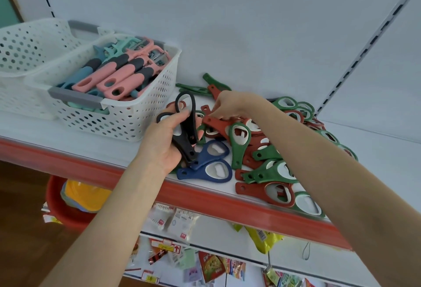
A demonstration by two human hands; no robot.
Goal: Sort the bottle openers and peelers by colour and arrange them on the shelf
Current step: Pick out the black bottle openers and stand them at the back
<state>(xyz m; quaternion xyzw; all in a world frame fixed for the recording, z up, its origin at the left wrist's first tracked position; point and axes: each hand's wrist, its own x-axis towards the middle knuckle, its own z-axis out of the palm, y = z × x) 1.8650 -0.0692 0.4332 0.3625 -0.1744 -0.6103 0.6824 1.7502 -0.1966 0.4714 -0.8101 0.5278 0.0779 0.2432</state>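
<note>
A pile of red, green and blue bottle openers [262, 150] lies on the white shelf [200, 186]. My left hand [164, 140] grips a few black bottle openers [188, 127] above the pile's left edge. My right hand [227, 106] reaches into the pile and pinches a red bottle opener [215, 122] at its handle end. Two blue openers [211, 166] lie just below my left hand. Pink, teal and blue peelers [118, 74] fill a white perforated basket [127, 120] at the left.
A second white perforated basket [27, 45] stands behind the first, its contents hidden. The shelf has a red front rail [205, 197]. Below it hang packaged goods [177, 220], and a red basin [66, 209] with yellow items sits lower left.
</note>
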